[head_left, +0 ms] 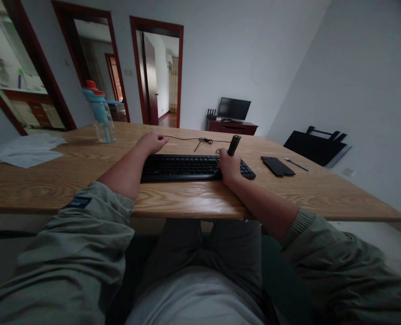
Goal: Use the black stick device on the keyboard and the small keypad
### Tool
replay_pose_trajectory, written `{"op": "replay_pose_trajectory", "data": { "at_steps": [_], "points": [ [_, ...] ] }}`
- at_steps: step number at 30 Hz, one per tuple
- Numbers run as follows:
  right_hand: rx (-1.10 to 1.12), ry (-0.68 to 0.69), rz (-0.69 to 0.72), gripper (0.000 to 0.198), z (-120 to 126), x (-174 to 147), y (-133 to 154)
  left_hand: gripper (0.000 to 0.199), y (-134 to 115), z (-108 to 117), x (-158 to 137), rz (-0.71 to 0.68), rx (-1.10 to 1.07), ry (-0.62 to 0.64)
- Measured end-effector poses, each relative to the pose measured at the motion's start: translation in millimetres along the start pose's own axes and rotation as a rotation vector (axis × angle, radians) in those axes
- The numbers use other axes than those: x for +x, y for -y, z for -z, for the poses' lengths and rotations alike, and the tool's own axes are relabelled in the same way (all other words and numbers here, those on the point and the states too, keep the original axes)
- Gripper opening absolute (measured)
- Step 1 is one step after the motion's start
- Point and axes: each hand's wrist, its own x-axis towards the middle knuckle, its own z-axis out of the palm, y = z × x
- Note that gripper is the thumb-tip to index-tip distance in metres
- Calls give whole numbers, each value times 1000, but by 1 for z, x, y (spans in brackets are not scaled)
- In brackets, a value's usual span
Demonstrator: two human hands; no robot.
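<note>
A black keyboard (183, 168) lies along the near part of the wooden table, a darker patch of its keys showing left of centre. My left hand (152, 142) is at its back left corner, fingers pinched together where a thin black cable (180, 138) meets them. Over the keyboard's right part, my right hand (230, 164) is closed in a fist around a black-handled tool (234, 145). Its handle stands up out of the fist, while the lower end is hidden by the hand. Behind the keyboard, the cable is bundled in a knot.
Right of the keyboard lie a black block of key-like pieces (277, 166) and a blue toothbrush-like stick (297, 164). A clear bottle with a red cap (100, 115) stands back left, beside white tissues (29, 149). The wooden table's (187, 198) front edge is close to my lap.
</note>
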Motion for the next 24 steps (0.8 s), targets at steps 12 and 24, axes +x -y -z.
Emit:
{"op": "replay_pose_trajectory", "data": {
  "at_steps": [12,24],
  "points": [
    [-132,-176,50,22,-10,0,15,39,7,-19,3,52,-24,203],
    [558,-187,-104,23,17,23,13,40,8,-18,4,55,-32,222]
  ]
}}
